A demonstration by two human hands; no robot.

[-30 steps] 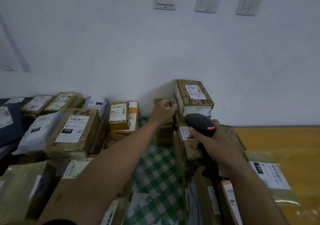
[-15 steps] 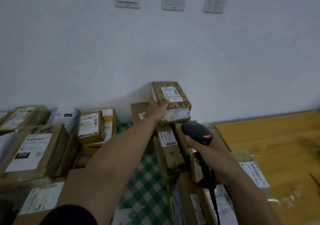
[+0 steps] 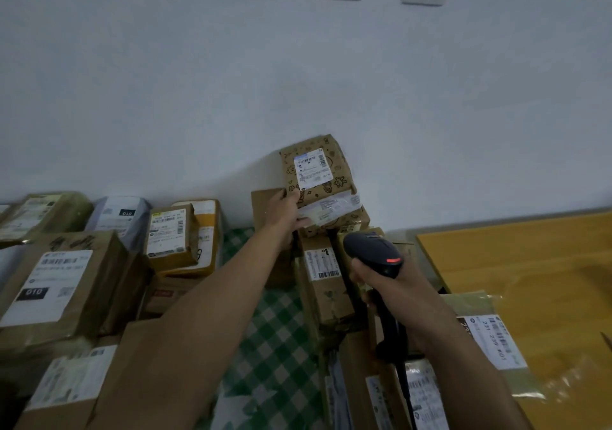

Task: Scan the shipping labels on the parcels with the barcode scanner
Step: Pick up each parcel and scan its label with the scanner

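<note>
From the head camera, the only view, the left hand (image 3: pixel 284 209) reached forward and gripped the lower left corner of a patterned parcel (image 3: pixel 326 178). The thumb lay on top and the fingers were curled under its taped edge. That parcel sat tilted on top of a stack against the wall, with its shipping label (image 3: pixel 313 170) facing up towards the camera. The right hand (image 3: pixel 394 284) was wrapped round the handle of the barcode scanner (image 3: pixel 372 252), which hung just below and in front of the parcel with its nose aimed away from the camera.

No beam showed on the label, so this scan looked not yet made. Nothing marked any box as already scanned, so the count done could not be judged. Many labelled parcels remained: a brown carton (image 3: pixel 63 284) and a yellow box (image 3: pixel 170 234) on the left, a narrow carton (image 3: pixel 326 284) under the held one, and a plastic mailer (image 3: pixel 490 340) on the table (image 3: pixel 530 257).

The trigger finger was hidden behind the scanner. The small print on every label was too blurred to read, possibly from the dim light. The left forearm covered part of the green checked cloth (image 3: pixel 271 330), and the nearest parcels were cut off at the bottom edge.
</note>
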